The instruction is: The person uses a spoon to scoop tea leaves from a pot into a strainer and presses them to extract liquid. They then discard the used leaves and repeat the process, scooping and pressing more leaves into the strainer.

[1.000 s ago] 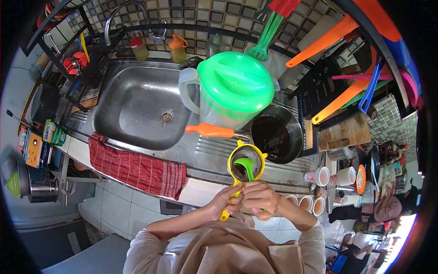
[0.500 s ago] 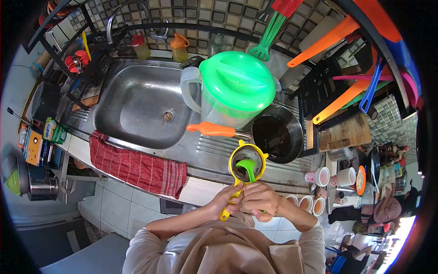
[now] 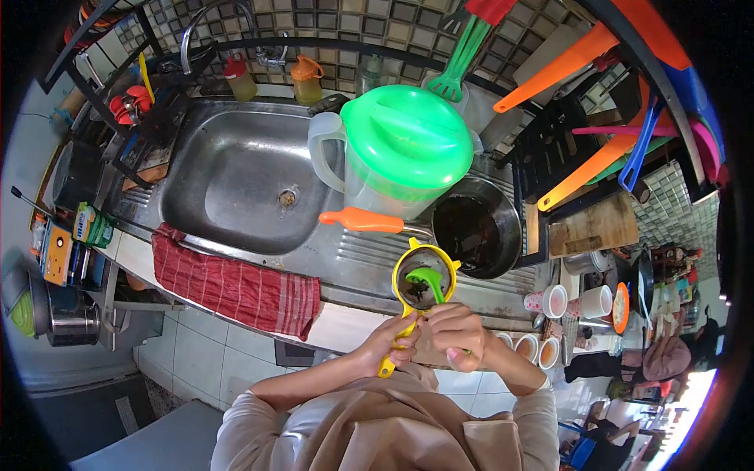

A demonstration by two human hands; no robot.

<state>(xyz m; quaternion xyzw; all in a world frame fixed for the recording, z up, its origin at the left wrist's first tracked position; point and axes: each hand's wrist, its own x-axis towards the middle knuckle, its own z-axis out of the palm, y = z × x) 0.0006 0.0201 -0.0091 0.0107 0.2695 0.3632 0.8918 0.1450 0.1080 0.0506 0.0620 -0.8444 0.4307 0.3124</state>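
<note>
My left hand (image 3: 385,345) is closed around the handle of a yellow strainer (image 3: 410,259) and holds it level above the counter's front edge. Dark wet bits lie in its mesh. My right hand (image 3: 455,331) grips the handle of a green spoon (image 3: 428,275), whose head rests inside the strainer. Just behind is a metal pot (image 3: 514,235) with dark liquid, its orange handle (image 3: 363,220) pointing left. Beside the pot stands a clear plastic pitcher (image 3: 377,196) with a green lid (image 3: 408,137).
A steel sink (image 3: 236,188) lies to the left, with a red cloth (image 3: 236,282) over the counter edge. Several cups (image 3: 550,353) stand at the right. Orange-handled utensils (image 3: 558,67) hang at upper right. Another person (image 3: 664,361) is in the far right background.
My right hand has turned slightly and shifted a little, tilting the spoon and moving its head within the strainer. My left hand and the strainer stay nearly in place.
</note>
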